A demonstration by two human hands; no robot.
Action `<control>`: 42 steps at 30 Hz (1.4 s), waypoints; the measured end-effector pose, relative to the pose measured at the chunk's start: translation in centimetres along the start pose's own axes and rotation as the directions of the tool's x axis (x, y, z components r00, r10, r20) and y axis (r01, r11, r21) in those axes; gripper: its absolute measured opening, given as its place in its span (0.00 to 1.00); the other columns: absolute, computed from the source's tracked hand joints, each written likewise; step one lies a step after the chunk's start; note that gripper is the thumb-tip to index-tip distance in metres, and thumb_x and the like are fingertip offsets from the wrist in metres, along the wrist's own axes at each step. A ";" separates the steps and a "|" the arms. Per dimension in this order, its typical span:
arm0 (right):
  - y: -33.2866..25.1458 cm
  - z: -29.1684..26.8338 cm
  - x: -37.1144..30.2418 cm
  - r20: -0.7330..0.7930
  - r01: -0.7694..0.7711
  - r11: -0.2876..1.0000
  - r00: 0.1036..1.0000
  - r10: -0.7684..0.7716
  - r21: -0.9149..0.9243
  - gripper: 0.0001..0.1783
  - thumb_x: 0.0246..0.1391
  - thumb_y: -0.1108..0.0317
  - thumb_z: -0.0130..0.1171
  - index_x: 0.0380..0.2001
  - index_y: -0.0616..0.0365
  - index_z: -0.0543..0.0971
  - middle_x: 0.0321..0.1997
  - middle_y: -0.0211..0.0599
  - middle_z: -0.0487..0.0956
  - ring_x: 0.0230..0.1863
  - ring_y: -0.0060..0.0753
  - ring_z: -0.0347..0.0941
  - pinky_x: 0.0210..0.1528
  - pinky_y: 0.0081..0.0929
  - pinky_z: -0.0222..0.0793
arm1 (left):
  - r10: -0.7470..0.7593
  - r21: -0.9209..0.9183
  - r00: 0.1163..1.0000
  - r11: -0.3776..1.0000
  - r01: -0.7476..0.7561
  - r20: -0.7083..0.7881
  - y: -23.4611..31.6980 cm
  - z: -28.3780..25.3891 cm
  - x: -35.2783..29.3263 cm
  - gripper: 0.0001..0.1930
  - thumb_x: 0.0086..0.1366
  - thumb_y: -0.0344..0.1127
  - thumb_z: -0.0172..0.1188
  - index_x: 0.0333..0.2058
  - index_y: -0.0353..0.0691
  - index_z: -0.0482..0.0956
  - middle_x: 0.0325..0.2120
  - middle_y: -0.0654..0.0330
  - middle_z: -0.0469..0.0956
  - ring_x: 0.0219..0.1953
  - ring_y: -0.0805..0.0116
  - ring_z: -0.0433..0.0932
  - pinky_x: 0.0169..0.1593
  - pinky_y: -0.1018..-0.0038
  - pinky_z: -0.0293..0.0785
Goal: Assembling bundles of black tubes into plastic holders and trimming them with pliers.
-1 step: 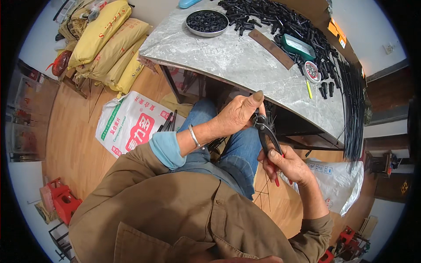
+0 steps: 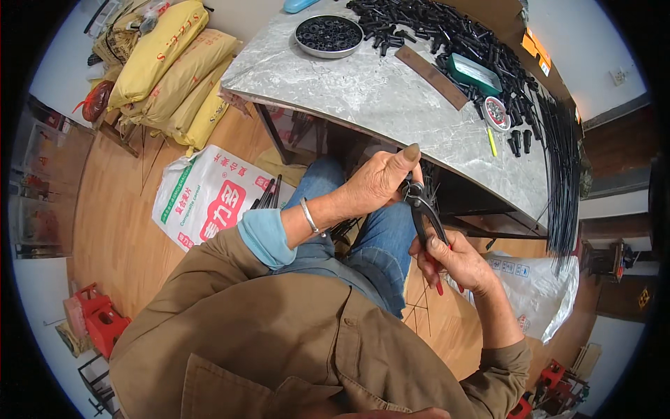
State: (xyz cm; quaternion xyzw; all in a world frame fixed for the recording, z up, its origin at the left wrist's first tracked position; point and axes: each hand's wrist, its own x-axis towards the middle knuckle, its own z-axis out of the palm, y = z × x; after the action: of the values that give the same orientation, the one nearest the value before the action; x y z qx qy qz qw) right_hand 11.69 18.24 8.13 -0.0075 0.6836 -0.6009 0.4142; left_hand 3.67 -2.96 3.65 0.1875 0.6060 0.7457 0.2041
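Observation:
Over my lap, my right hand (image 2: 457, 260) is wrapped round the red handles of a pair of pliers (image 2: 427, 209) with a dark metal head. The jaws point up and left, right at the fingertips of my left hand (image 2: 386, 174). That hand is closed, its thumb laid along the top and a silver bangle on the wrist. Its other fingers are largely hidden behind the thumb. Something small and dark shows between them and the jaws, too hidden to name.
Just ahead stands a grey marble-patterned table (image 2: 335, 94). It carries a round tray of black rings (image 2: 329, 35), a heap of black tubular parts (image 2: 447, 28), a brown strip (image 2: 431, 77), a green box (image 2: 474, 75), a small bowl (image 2: 496, 114) and long black rods (image 2: 560, 181). Yellow sacks (image 2: 167, 63) are stacked left.

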 end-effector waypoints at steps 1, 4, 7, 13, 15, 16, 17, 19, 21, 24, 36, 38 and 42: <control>0.3 0.0 0.1 -0.024 0.021 1.000 0.999 -0.021 0.000 0.25 0.62 0.47 0.50 0.36 0.64 0.71 0.18 0.30 0.69 0.17 0.23 0.68 0.18 0.22 0.67 | -0.011 -0.001 1.000 1.000 0.011 0.004 0.0 0.1 0.0 0.40 0.64 0.72 0.35 0.24 0.36 0.75 0.13 0.68 0.64 0.15 0.83 0.58 0.18 0.82 0.52; 0.9 0.0 0.2 -0.016 0.002 1.000 1.000 -0.002 -0.001 0.25 0.63 0.46 0.48 0.31 0.61 0.70 0.16 0.28 0.66 0.16 0.21 0.64 0.16 0.21 0.63 | -0.025 -0.013 0.999 1.000 0.025 0.037 -0.1 0.0 0.1 0.40 0.63 0.72 0.36 0.23 0.36 0.74 0.12 0.68 0.63 0.14 0.83 0.57 0.18 0.81 0.51; 1.2 0.4 0.3 -0.025 -0.022 1.000 0.999 0.023 0.015 0.25 0.63 0.45 0.47 0.27 0.58 0.67 0.14 0.26 0.62 0.14 0.19 0.59 0.14 0.21 0.60 | -0.029 -0.030 0.998 0.999 0.031 0.048 -0.2 0.2 0.1 0.40 0.63 0.72 0.36 0.23 0.36 0.74 0.11 0.69 0.62 0.13 0.83 0.56 0.17 0.81 0.49; 1.5 0.7 0.7 -0.057 -0.081 0.995 0.995 0.084 0.050 0.23 0.64 0.48 0.47 0.25 0.58 0.66 0.14 0.24 0.59 0.13 0.17 0.54 0.12 0.20 0.57 | -0.080 -0.061 0.993 0.994 0.085 0.083 -0.9 0.0 0.5 0.39 0.64 0.72 0.37 0.21 0.37 0.74 0.10 0.70 0.61 0.13 0.83 0.55 0.17 0.81 0.47; 1.5 0.9 1.1 -0.069 -0.094 0.991 0.992 0.101 0.093 0.22 0.65 0.51 0.47 0.24 0.58 0.66 0.14 0.24 0.59 0.13 0.16 0.54 0.12 0.19 0.57 | -0.105 -0.067 0.991 0.992 0.111 0.081 -1.1 -0.1 0.7 0.39 0.64 0.71 0.37 0.21 0.37 0.74 0.10 0.70 0.60 0.13 0.83 0.55 0.17 0.81 0.47; 1.5 1.0 1.2 -0.097 -0.110 0.990 0.988 0.119 0.092 0.21 0.64 0.52 0.48 0.23 0.57 0.66 0.14 0.23 0.60 0.13 0.15 0.54 0.13 0.18 0.54 | -0.121 -0.082 0.989 0.988 0.128 0.087 -1.2 -0.2 0.8 0.38 0.64 0.71 0.38 0.21 0.37 0.74 0.10 0.70 0.60 0.13 0.82 0.55 0.17 0.81 0.47; 1.7 0.9 1.3 -0.126 -0.125 0.988 0.983 0.136 0.091 0.20 0.64 0.54 0.50 0.23 0.55 0.66 0.15 0.22 0.61 0.13 0.14 0.54 0.14 0.17 0.51 | -0.136 -0.096 0.986 0.985 0.145 0.093 -1.2 -0.2 1.0 0.37 0.64 0.71 0.38 0.22 0.37 0.73 0.09 0.70 0.59 0.12 0.82 0.55 0.17 0.80 0.47; 2.2 0.5 1.7 -0.093 -0.084 0.985 0.991 0.099 0.151 0.20 0.64 0.55 0.50 0.23 0.55 0.67 0.15 0.23 0.63 0.13 0.14 0.57 0.13 0.17 0.52 | -0.120 -0.124 0.986 0.983 0.134 0.113 -1.4 -0.4 1.3 0.37 0.65 0.70 0.39 0.21 0.37 0.72 0.09 0.70 0.59 0.12 0.82 0.55 0.17 0.80 0.47; 1.5 0.4 2.3 -0.207 -0.057 0.992 0.978 0.034 -0.109 0.20 0.65 0.55 0.49 0.23 0.58 0.68 0.13 0.23 0.62 0.12 0.16 0.59 0.13 0.22 0.56 | -0.137 -0.146 0.987 0.978 0.148 0.080 -1.7 -0.8 1.5 0.37 0.66 0.69 0.39 0.22 0.36 0.73 0.09 0.69 0.59 0.12 0.82 0.55 0.17 0.80 0.47; 2.2 -4.0 4.4 -0.299 0.136 0.595 0.763 -0.573 -0.792 0.07 0.54 0.68 0.57 0.28 0.59 0.72 0.21 0.34 0.73 0.21 0.35 0.71 0.23 0.32 0.65 | -0.065 -0.111 0.998 0.992 0.064 -0.007 -1.0 -0.3 2.0 0.37 0.69 0.65 0.35 0.29 0.32 0.78 0.09 0.72 0.57 0.12 0.84 0.52 0.17 0.81 0.45; -7.1 -23.3 10.0 -0.728 -0.571 0.474 0.386 -0.566 -0.671 0.13 0.50 0.61 0.58 0.38 0.54 0.80 0.37 0.49 0.80 0.42 0.53 0.76 0.43 0.45 0.70 | -0.098 -0.127 0.991 0.988 0.086 -0.091 -1.9 -1.9 3.6 0.39 0.70 0.64 0.32 0.34 0.29 0.78 0.09 0.72 0.56 0.13 0.84 0.52 0.17 0.82 0.48; -7.5 -23.9 10.9 -0.750 -0.587 0.472 0.451 -0.484 -0.657 0.16 0.50 0.58 0.60 0.41 0.49 0.82 0.38 0.48 0.81 0.42 0.53 0.76 0.44 0.44 0.70 | -0.128 -0.159 0.987 0.981 0.111 -0.100 -1.7 -2.3 3.7 0.39 0.70 0.64 0.33 0.34 0.29 0.79 0.10 0.72 0.57 0.13 0.84 0.52 0.17 0.81 0.49; -7.1 -24.8 12.2 -0.741 -0.609 0.432 0.467 -0.482 -0.665 0.16 0.50 0.57 0.60 0.41 0.49 0.82 0.39 0.47 0.81 0.43 0.52 0.76 0.44 0.43 0.70 | -0.155 -0.173 0.983 0.975 0.137 -0.097 -1.9 -2.6 4.2 0.38 0.70 0.63 0.32 0.34 0.29 0.79 0.10 0.72 0.56 0.13 0.84 0.51 0.17 0.81 0.48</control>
State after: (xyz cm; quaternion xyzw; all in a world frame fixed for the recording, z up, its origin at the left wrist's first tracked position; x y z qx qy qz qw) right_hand -13.99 30.28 5.61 0.1162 0.9917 -0.0255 -0.0485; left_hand -1.11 -2.56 1.39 0.0835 0.5642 0.7857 0.2398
